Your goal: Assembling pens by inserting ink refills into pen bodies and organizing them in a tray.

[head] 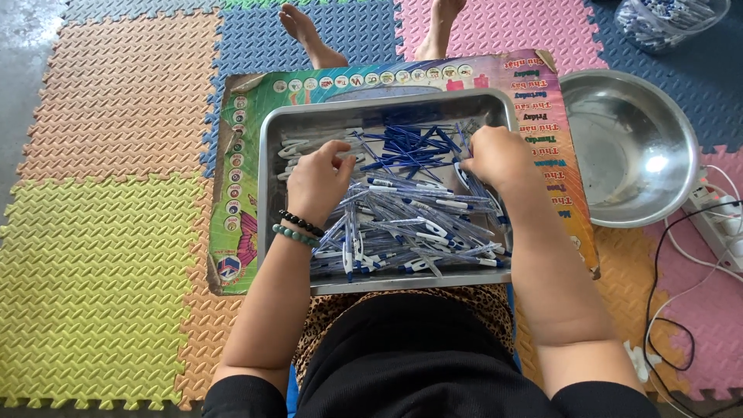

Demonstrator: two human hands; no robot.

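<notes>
A metal tray (268, 193) rests on a colourful printed board (248, 139) over my lap. It holds several clear pen barrels (418, 224), a heap of blue refills (410, 143) and white caps (298, 147) at the far left. My left hand (319, 179), with two bead bracelets at the wrist, hovers over the white caps with fingers curled, pinching something small that I cannot make out. My right hand (499, 155) is closed over the pile at the tray's far right, gripping pen parts hidden under the fingers.
A steel bowl (631, 147) sits on the foam mats to the right. A clear bag of pens (669, 19) lies at the top right. A white power strip and cables (716, 224) run along the right edge. My bare feet (309, 35) are beyond the board.
</notes>
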